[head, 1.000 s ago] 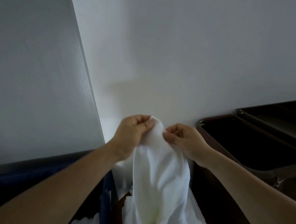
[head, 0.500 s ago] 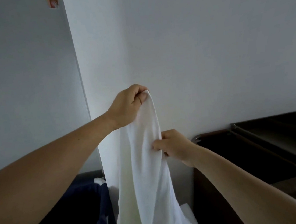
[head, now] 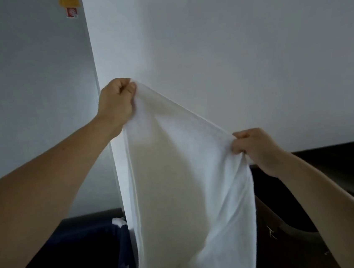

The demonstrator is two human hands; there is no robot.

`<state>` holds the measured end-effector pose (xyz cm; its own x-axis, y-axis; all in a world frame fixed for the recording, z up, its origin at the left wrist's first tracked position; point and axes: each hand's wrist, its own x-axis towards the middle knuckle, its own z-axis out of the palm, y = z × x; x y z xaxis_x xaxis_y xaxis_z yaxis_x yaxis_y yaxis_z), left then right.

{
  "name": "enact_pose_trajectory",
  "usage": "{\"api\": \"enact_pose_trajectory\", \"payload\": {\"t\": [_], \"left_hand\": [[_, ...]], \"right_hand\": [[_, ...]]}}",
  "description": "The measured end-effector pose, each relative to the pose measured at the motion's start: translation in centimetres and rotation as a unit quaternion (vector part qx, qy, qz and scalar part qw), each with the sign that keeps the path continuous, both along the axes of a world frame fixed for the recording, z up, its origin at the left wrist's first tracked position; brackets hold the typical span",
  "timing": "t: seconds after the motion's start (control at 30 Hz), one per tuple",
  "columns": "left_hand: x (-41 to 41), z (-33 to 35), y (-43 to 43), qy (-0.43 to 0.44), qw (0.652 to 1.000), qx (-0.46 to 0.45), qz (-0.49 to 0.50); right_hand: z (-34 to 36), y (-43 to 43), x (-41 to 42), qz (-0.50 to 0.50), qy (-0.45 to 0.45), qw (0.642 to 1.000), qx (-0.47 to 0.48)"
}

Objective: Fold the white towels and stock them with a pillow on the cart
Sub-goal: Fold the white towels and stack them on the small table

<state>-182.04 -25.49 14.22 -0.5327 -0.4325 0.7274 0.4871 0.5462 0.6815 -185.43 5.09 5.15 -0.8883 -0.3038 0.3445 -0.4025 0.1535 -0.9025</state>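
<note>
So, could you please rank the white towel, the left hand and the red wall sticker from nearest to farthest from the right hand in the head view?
1. white towel: pinched in the right hand.
2. left hand: up-left, holding the towel's other corner.
3. red wall sticker: top left, high on the wall.

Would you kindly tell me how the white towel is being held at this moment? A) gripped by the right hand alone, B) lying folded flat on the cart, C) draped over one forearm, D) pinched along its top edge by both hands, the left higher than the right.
D: the left hand and the right hand each clamp the top edge of the white towel, which slopes down to the right and hangs below.
</note>
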Motion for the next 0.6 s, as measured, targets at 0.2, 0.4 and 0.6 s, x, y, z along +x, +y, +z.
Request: {"api": "enact_pose_trajectory", "payload": {"t": [0.2, 0.4, 0.6], "left_hand": [[-0.2, 0.3, -1.5, -0.006, 0.999, 0.039, -0.007], [-1.5, -3.9, -2.2, -0.084, 0.996, 0.015, 0.013], [-1.2, -7.4, -4.7, -0.125, 0.988, 0.084, -0.019]], "right_hand": [[-6.2, 1.5, -1.2, -0.019, -0.010, 0.941, 0.337], [-8.1, 3.3, -2.0, -0.136, 0.005, 0.953, 0.272], [-9.4, 3.8, -1.9, -0.156, 0.042, 0.963, 0.218]]}}
